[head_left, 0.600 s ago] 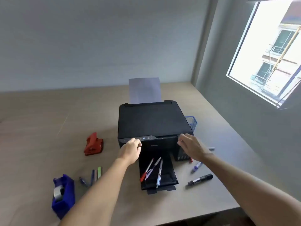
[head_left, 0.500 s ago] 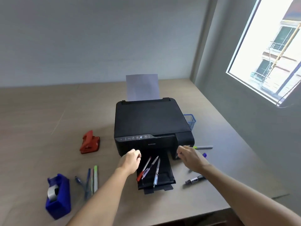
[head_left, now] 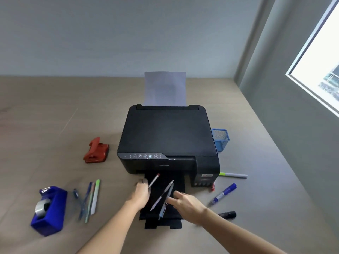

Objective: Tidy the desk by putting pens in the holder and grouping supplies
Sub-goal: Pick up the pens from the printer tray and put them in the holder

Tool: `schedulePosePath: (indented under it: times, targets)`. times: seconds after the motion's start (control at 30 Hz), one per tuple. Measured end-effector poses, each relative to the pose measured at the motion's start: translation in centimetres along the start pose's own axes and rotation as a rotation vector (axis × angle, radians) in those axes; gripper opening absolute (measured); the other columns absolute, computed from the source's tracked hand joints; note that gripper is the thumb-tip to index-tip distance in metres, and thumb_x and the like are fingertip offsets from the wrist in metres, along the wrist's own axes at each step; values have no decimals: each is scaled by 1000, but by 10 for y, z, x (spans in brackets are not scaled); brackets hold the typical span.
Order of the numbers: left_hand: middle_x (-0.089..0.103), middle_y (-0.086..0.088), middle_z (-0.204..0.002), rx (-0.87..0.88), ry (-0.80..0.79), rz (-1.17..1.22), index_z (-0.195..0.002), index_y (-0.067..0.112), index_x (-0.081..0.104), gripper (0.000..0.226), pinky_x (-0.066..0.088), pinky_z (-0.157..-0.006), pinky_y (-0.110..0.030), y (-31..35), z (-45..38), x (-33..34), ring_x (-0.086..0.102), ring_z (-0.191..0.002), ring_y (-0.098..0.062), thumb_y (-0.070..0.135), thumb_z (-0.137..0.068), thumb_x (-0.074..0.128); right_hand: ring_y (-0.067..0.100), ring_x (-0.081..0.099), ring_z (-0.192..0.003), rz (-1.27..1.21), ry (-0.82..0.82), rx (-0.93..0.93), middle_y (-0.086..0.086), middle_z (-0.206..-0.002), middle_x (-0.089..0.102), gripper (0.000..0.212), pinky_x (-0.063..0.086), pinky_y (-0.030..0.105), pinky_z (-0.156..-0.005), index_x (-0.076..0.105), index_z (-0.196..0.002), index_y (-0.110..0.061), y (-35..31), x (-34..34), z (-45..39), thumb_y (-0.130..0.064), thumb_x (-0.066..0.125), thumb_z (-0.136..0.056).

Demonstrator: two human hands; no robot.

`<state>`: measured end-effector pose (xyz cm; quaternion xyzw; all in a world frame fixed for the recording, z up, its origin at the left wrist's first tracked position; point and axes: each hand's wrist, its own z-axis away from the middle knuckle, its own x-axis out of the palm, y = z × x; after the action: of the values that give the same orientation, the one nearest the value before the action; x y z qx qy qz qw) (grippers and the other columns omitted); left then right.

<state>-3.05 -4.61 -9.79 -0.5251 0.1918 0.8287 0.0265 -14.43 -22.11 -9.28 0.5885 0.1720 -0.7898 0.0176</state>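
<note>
Two grey pens [head_left: 162,196] lie slanted on the black output tray [head_left: 163,223] of the printer [head_left: 167,136]. My left hand [head_left: 140,195] is at the tray's left edge, closed around the lower end of a white pen with a red tip [head_left: 154,180], which points up and right. My right hand [head_left: 187,205] hovers over the tray's right side with its fingers apart, fingertips at the grey pens. The blue mesh pen holder [head_left: 221,139] stands behind the printer's right side, partly hidden. Several more pens [head_left: 89,197] lie together on the desk to the left.
A blue tape dispenser [head_left: 49,210] sits at the near left and a red hole punch [head_left: 96,150] lies left of the printer. On the right lie a green-tipped pen [head_left: 233,175], a blue marker [head_left: 224,194] and a black marker [head_left: 227,214]. A paper sheet [head_left: 165,88] stands in the printer's rear feed. A wall is at the right.
Both hands came back from the printer's front panel down to the output tray. The left hand closed on the red-tipped pen, which now points up with its red end.
</note>
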Motion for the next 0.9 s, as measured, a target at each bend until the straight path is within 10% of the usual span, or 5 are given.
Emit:
schedulePosePath:
  times: [0.27,0.47,0.67,0.9]
  targets:
    - [61,-24,-107,-100,20,237,-127,-4,42,33,48,-84,-40,24,12,7,62,-103,-39,17,-103,35,38,53,-104,63,-85,-117,19,-125,42,37,50,45,-74,46,-126,-14,11,2,-6,-1,45,-91]
    - [52,-9,-125,25,-42,-81,-130,11,44,49,51,-85,-35,33,16,23,61,-109,-29,42,-93,53,27,53,-94,-78,103,-144,11,-111,49,25,47,35,-70,54,-116,-14,33,-5,28,-7,44,-94]
    - [53,-7,-123,168,-80,-237,-123,11,49,32,51,-86,-34,32,19,18,58,-108,-22,30,-102,36,5,53,-80,-372,450,154,-8,-99,49,13,45,9,-71,64,-104,-19,40,-24,82,-25,55,-95]
    - [52,4,-71,336,-539,81,-77,24,38,25,43,-60,-28,65,36,-64,50,-62,-13,32,-100,33,-4,65,-66,-643,942,665,-5,-79,69,31,44,3,-59,60,-86,-31,93,-62,125,-1,69,-83]
